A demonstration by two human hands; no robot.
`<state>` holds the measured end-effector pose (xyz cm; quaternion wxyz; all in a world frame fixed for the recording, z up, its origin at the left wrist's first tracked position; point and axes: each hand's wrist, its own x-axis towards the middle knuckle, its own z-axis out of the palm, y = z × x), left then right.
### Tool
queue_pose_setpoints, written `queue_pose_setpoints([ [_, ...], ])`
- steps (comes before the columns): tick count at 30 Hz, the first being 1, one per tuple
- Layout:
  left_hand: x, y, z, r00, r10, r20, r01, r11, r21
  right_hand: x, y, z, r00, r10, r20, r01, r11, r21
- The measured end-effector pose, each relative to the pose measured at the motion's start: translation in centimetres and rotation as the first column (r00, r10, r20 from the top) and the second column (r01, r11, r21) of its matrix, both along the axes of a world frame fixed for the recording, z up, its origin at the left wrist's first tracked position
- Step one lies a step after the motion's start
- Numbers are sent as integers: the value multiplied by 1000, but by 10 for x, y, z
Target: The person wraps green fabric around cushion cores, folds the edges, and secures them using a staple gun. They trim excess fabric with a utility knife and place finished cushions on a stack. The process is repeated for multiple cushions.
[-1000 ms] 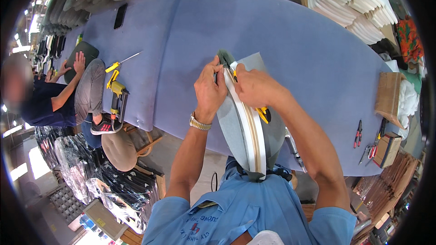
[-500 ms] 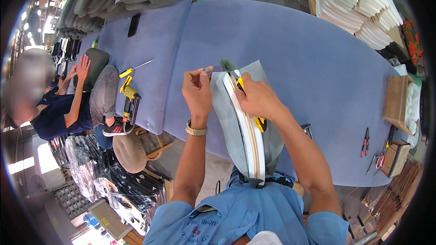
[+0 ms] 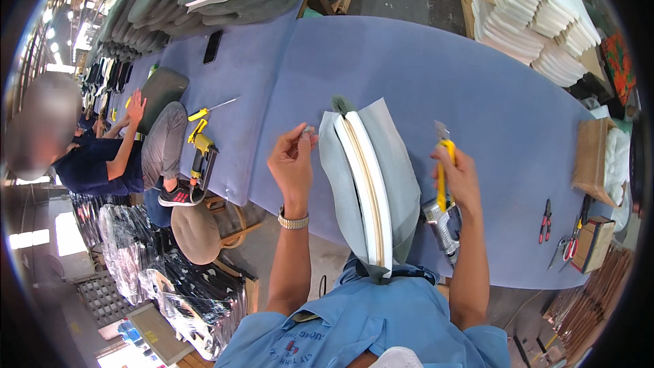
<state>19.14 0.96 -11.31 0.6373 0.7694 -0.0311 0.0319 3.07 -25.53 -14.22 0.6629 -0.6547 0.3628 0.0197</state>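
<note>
Cushion [image 3: 371, 194] with white foam edge and grey flaps stands on its side at the blue table's [image 3: 504, 225] near edge, apparently steadied against the shirt [image 3: 347, 317]. Right hand [image 3: 461, 180] grips a yellow cutter [image 3: 442, 187], blade pointing away, presumably for safety; left fingertips [image 3: 298, 131] pinch what seems a grey scrap [image 3: 308, 132].

Beyond the cushion [image 3: 371, 194] the table [image 3: 340, 54] lies free; rightward, a silver tool [image 3: 444, 233] obstructs.
</note>
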Motion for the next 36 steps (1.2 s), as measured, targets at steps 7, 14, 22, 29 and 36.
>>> queue_pose_setpoints([
  [7, -62, -38, 38, 844, -402, 354, 287, 898, 335, -121, -55, -94, 991, -23, -134, -101, 537, -837],
  [14, -134, -72, 10, 679, -679, 279, 592, 731, 339, -81, 51, 50, 948, 23, 318, 31, 986, -163],
  [22, -164, -11, 3, 698, -586, 412, 367, 787, 497, -106, 102, 6, 952, -78, 296, 174, 933, -315],
  [29, -178, 81, -95, 983, -136, 120, 86, 931, 353, -166, 131, -40, 970, -167, 178, 191, 973, -133],
  [36, -182, 172, -192, 888, 125, -443, -44, 981, 188, -224, 181, -60, 958, -169, 231, 200, 973, -119],
])
